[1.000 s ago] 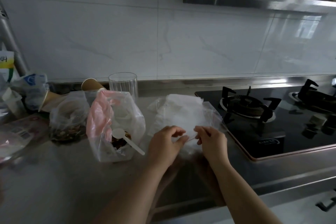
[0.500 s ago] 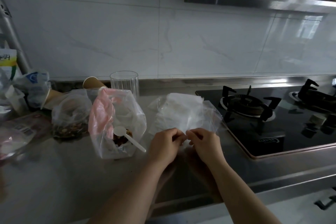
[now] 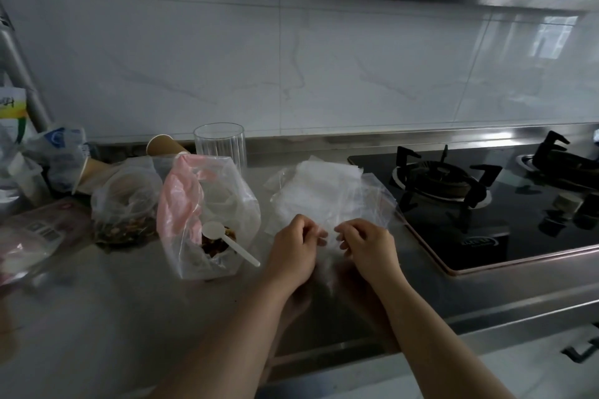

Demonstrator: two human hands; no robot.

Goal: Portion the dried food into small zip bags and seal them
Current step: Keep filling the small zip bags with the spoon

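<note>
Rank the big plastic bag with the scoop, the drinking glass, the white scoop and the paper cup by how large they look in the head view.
1. Big plastic bag
2. Drinking glass
3. White scoop and paper cup: unsure, since the cup is partly hidden and sits farther back.

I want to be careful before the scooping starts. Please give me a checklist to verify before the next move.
1. Small zip bag held by left hand and right hand: ok.
2. Its mouth open: cannot tell.
3. White scoop within reach, in the food bag: ok.
4. Dried food left in that bag: ok.
5. A hand free for the scoop: not ok.
6. Spare bags ready behind: ok.
</note>
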